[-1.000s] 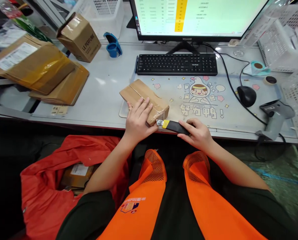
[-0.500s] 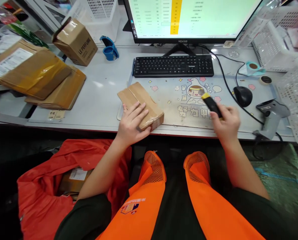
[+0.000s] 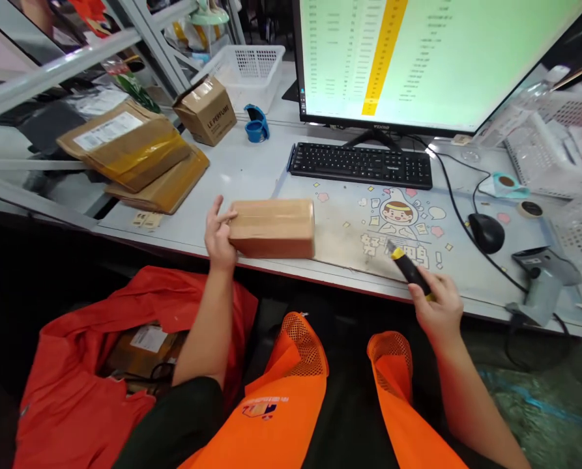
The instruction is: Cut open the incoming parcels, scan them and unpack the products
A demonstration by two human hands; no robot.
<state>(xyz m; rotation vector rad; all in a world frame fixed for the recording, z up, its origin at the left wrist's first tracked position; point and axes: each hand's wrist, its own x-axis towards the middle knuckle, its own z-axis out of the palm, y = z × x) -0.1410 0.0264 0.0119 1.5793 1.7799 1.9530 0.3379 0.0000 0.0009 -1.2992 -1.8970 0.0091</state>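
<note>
The left hand, fingers apart, touches one carton; the right hand has fingers clamped on one cutter. I see two parcels stacked on the worktop.

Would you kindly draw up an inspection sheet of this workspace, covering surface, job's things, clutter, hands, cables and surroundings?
Surface: pale desk with a printed mat.
Job's things: cardboard box near the front edge; utility knife, metal tip showing.
Clutter: stacked parcels, perfume carton and blue container at the left.
Hands: left hand touches the box's left end; right hand holds the knife, tip pointing away from the body.
Cables: black cable runs past the mouse towards the scanner.
Surroundings: red bag with parcels inside, below the desk.
</note>
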